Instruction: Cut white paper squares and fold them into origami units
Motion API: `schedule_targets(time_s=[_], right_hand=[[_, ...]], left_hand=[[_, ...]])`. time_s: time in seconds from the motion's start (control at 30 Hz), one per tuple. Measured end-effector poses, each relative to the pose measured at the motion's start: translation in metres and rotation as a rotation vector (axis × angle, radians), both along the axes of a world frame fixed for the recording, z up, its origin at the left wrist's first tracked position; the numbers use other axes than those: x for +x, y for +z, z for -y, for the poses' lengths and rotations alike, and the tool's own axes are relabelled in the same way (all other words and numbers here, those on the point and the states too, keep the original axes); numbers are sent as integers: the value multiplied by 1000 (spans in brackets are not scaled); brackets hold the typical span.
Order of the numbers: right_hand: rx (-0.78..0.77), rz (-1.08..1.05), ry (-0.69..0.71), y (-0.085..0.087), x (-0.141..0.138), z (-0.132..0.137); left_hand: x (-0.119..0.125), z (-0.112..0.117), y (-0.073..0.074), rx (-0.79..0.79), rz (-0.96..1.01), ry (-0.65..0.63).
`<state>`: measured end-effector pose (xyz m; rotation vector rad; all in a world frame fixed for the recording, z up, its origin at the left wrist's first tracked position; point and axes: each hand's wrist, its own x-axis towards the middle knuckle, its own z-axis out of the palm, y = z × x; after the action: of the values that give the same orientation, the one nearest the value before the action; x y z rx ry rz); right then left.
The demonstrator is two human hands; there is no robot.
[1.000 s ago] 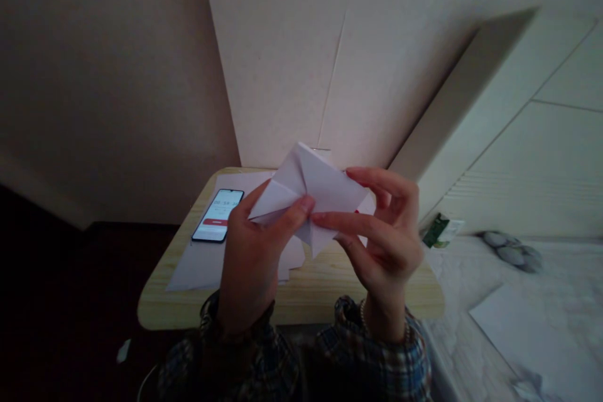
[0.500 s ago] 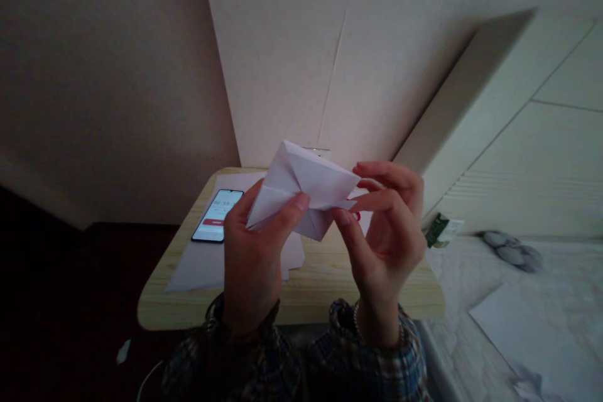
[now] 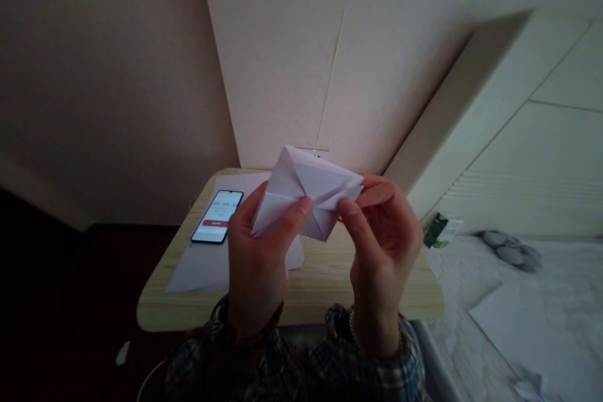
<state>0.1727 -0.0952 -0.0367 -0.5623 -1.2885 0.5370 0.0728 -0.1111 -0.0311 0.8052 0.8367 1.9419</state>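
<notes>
A folded piece of white paper [image 3: 320,182] with several creases meeting near its middle is held up above the small table. My left hand [image 3: 261,245] grips its left side, the thumb pressed on the front near the centre and the other fingers behind it. At the right corner, my right hand [image 3: 384,235] pinches a flap between thumb and fingers. The back of the folded paper and the fingertips behind it are hidden. A small red thing shows partly beneath the paper, too covered to name.
On the wooden table [image 3: 367,301] lie sheets of white paper [image 3: 202,273] with a lit phone [image 3: 217,217] on top. To the right is a bed [image 3: 456,301] holding more white paper [image 3: 532,333], a grey patterned item [image 3: 511,251] and a green packet [image 3: 436,230]. A wall stands behind the table.
My right hand's fingers have closed in on the paper's right corner, the thumb now pressing on the flap. The paper has shifted slightly to the right; my left hand keeps its hold.
</notes>
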Motion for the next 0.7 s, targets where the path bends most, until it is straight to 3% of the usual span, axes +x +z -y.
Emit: schedule_targets(time_s=[0.2, 0.7], right_hand=[[-25, -11, -59, 0, 1, 0], [-24, -79, -32, 0, 0, -1]], left_hand=[[0, 0, 0, -7, -40, -31], [1, -1, -3, -8, -37, -9]])
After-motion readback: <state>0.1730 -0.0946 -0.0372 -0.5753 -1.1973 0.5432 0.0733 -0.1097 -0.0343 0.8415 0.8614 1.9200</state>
